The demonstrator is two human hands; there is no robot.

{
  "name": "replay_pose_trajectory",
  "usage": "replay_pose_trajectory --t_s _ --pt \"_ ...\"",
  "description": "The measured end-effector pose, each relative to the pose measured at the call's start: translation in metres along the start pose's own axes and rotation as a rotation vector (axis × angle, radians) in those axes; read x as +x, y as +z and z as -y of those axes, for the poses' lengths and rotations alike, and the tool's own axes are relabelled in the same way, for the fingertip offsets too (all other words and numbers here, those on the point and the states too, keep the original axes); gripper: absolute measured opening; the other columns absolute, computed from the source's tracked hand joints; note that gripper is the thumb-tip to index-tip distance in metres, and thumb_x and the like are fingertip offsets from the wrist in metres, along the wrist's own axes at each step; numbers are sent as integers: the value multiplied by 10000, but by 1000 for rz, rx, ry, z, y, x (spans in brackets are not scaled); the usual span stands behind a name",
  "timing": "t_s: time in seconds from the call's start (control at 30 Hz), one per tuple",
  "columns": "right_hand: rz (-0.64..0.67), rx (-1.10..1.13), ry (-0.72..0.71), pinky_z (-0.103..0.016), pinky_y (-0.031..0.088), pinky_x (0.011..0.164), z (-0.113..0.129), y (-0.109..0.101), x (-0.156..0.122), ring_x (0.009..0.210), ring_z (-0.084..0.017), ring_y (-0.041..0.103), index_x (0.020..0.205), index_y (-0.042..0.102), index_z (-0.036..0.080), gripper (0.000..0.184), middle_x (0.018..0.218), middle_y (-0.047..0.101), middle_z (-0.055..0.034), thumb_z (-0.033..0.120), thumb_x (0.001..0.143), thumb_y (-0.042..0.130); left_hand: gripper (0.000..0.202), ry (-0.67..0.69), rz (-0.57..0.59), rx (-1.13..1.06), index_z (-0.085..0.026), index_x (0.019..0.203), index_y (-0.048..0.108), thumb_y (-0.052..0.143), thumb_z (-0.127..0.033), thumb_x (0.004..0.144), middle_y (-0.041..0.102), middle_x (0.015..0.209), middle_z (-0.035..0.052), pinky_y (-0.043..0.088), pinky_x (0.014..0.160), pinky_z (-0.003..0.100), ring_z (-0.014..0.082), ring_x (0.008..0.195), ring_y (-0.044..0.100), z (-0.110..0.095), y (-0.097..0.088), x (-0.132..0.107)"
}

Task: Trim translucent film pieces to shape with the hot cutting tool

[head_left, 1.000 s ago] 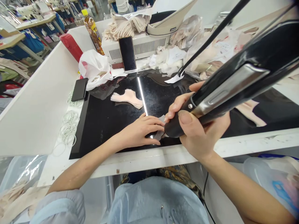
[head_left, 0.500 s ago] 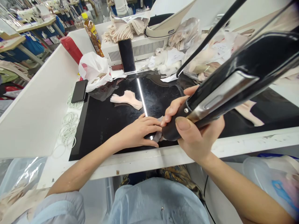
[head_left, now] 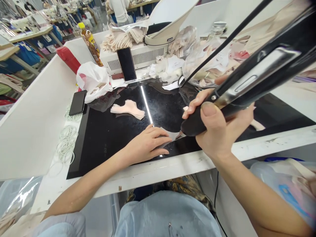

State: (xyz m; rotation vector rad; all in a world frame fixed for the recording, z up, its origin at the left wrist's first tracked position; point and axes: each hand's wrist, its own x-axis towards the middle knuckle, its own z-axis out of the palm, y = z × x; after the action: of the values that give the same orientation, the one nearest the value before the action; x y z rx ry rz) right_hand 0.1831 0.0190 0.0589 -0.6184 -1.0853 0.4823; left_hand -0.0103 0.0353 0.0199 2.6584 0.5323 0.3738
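My left hand (head_left: 150, 144) rests palm down on the glossy black work surface (head_left: 98, 141), fingers stretched out. Under and beside its fingertips lies a thin greyish sheer piece (head_left: 174, 135). My right hand (head_left: 219, 128) is wrapped round the rounded lower end of a long black tool with a chrome panel (head_left: 269, 70); its exact kind is unclear. A thin point shows just below that end, at the edge of the sheer piece. Farther back on the surface lies a pale pink fabric piece (head_left: 128, 108). Another pale piece (head_left: 258, 125) is partly hidden behind my right hand.
A phone (head_left: 126, 64) leans on a white vented box (head_left: 140, 57). Another dark phone (head_left: 78, 102), white bag (head_left: 93, 80), bottle (head_left: 91, 44) and elastic loops (head_left: 65, 144) are at left. Bagged fabric (head_left: 209, 61) lies behind. A black cable (head_left: 222, 42) crosses the upper right.
My right hand and the black tool have moved right, away from my left hand, uncovering more of the sheer piece. My left hand stays flat. The view has shifted slightly.
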Motion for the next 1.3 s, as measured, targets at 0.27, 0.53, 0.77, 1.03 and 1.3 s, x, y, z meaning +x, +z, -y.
replay_pose_trajectory --t_s 0.27,0.53,0.77,1.03,1.3 --pt "-14 13 50 -324 518 498 3 4 -3 558 -148 577 971 571 316 311 764 642 42 301 775 812 336 3 -3 -2 -217 1293 662 570 -365 1005 628 1312 125 325 1173 525 247 1199 589 -1 2 0" --pt "-27 -17 64 -332 549 525 0 4 -8 581 -149 606 962 577 306 295 799 664 36 289 776 804 334 -5 16 10 -215 1289 668 566 -364 1008 615 1337 123 312 1178 514 247 1210 588 0 2 -1" --pt "-22 -51 44 -327 548 508 0 -2 -4 562 -146 596 997 585 315 301 778 659 44 280 785 796 328 -7 -7 -18 -234 1291 672 581 -355 1000 628 1325 119 331 1168 530 247 1201 589 0 2 -1" --pt "-46 -81 17 -300 558 487 -1 -10 0 544 -131 588 989 586 329 307 771 647 55 304 775 805 331 -26 11 -19 -244 1296 670 591 -361 996 630 1323 109 292 1196 534 245 1225 586 -2 0 -1" --pt "-41 -97 59 -299 542 470 2 -6 -1 530 -136 580 987 575 314 304 745 644 51 290 780 797 331 -38 31 -18 -243 1303 663 592 -350 997 616 1354 109 262 1212 537 238 1249 575 -2 -1 -2"
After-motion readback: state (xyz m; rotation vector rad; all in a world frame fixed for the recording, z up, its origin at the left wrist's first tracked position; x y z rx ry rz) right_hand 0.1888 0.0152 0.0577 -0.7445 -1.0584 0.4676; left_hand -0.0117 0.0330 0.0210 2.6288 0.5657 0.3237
